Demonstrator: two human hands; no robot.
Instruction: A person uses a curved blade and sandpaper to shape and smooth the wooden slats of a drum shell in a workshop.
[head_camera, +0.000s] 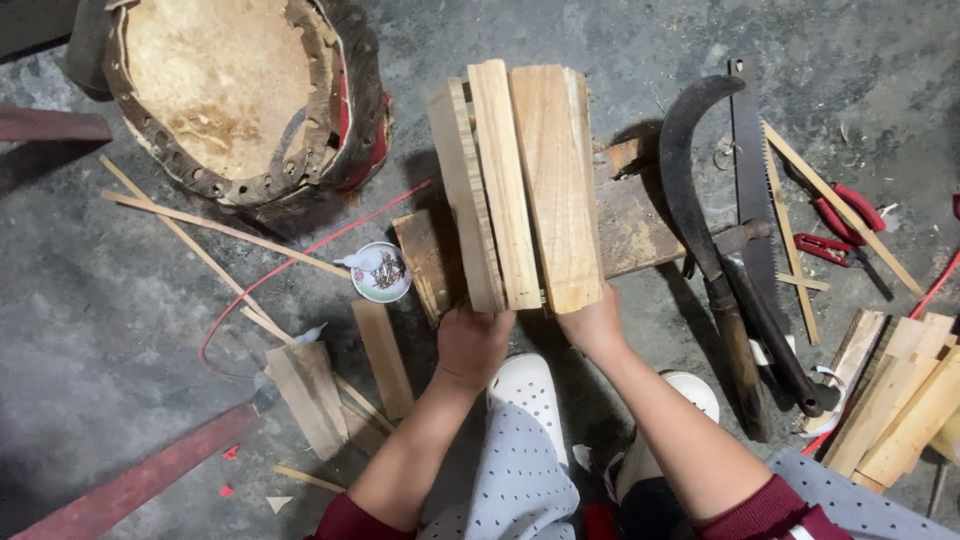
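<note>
Head view: left hand (470, 345) and right hand (592, 325) both closed on the near ends of a bundle of pale, flat wooden slats (520, 185), gathered upright; more slats (895, 400) (unbundled) lie right of it.

Both bare forearms reach forward — left hand (470, 345) and right hand (594, 325) side by side, fingers curled closed, wrists straight, sleeves pushed up.
</note>
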